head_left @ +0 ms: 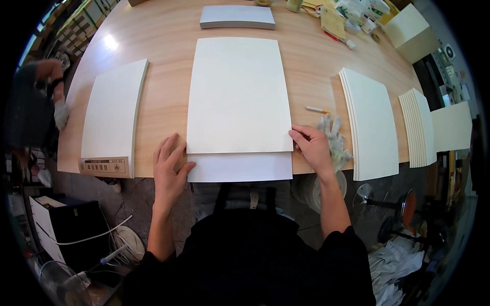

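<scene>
Desk (166,61): pale wood-grain top
Cream board (237,97): between left hand (170,166) and right hand (314,148), over white sheet (240,168)
White stack (113,107): left of left hand
Glove (335,137): just beside right hand
Orange-tipped stick (317,109): beyond right hand
Cream stack (373,125): right of right hand
Grey-edged stack (237,17): beyond both hands

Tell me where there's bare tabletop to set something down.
Bare tabletop lies between the left paper stack and the middle cream sheet, beyond the left hand. Another patch lies between that sheet and the inner right stack, beyond the cigarette. Nearer, glove and right hand crowd it; bags clutter the far right.
</scene>
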`<state>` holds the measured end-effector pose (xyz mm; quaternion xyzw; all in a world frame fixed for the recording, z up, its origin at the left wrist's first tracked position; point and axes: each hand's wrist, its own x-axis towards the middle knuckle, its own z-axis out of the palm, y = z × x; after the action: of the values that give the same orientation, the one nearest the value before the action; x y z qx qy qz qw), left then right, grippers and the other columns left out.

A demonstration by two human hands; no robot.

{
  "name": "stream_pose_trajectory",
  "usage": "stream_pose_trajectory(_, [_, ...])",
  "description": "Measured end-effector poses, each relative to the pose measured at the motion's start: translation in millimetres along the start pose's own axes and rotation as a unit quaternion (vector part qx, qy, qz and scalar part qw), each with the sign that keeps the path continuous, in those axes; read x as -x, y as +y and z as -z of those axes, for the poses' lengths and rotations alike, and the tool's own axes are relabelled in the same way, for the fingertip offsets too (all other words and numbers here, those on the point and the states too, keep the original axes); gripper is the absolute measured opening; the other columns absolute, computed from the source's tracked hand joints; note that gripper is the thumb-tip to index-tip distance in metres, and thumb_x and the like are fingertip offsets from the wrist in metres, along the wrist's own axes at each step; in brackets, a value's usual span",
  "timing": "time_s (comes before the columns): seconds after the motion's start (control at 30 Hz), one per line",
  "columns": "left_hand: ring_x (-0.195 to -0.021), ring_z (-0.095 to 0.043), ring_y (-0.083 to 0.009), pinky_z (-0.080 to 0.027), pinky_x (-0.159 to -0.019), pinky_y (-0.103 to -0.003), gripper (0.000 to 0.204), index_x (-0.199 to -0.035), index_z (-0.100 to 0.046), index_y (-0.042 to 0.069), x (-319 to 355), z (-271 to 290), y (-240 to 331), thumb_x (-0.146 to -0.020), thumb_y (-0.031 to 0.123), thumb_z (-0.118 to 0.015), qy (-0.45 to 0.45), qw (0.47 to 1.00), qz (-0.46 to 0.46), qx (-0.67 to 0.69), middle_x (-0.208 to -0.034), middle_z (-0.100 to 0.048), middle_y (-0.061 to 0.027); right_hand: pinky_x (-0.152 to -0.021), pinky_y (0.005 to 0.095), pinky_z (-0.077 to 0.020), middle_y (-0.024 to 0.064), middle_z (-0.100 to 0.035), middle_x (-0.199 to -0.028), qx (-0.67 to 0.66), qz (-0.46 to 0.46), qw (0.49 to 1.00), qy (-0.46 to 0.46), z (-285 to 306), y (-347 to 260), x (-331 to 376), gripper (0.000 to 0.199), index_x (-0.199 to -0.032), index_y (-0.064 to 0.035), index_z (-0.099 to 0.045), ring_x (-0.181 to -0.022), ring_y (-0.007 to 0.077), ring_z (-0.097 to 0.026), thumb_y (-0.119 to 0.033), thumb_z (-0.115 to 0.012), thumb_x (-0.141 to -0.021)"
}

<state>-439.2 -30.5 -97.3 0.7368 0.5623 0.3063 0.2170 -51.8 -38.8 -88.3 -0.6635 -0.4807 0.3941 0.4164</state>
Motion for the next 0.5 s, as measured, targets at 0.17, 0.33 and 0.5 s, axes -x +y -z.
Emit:
stream_pose_trajectory(0.17, [-0.147,-0.045,-0.0361,-0.041,-0.12,-0.046,0.052,-0.13,-0.071,-0.001,0.8,1.2,-1.5,-0.08,0.003,-0.085,-0.007,1.0,-0.008,-0.015,-0.156,-0.056,-0.0142,-0.067,0.0268,-0.052,0.0067,-0.073,-0.085,0.078,0.078,0.993,0.035,-5.6,6.9,1.2,0.026,-0.116,0.0036,-0.076,-0.072,0.0111,-0.063,-0.012,-0.077,-0.095])
stream_pose_trajectory(0.33, [-0.148,-0.044,-0.036,-0.04,-0.12,-0.046,0.055,-0.133,-0.069,-0.001,0.0,2.4,-0.2,-0.081,0.002,-0.084,-0.011,1.0,-0.011,-0.023,-0.156,-0.056,-0.014,-0.068,0.028,-0.0523,0.0074,-0.071,-0.086,0.063,0.098,0.992,0.04,-4.7,9.9,3.1,0.024,-0.111,0.0035,-0.076,-0.072,0.0131,-0.063,-0.012,-0.079,-0.093])
stream_pose_trajectory(0.5, [-0.148,-0.044,-0.0363,-0.039,-0.121,-0.046,0.055,-0.134,-0.069,0.0,0.6,1.5,-2.7,-0.081,0.004,-0.084,-0.01,1.0,-0.009,-0.024,-0.157,-0.055,-0.014,-0.067,0.0286,-0.052,0.007,-0.07,-0.085,0.097,0.106,0.989,0.028,-3.1,4.6,2.1,0.024,-0.11,0.0034,-0.075,-0.071,0.0139,-0.062,-0.012,-0.08,-0.092])
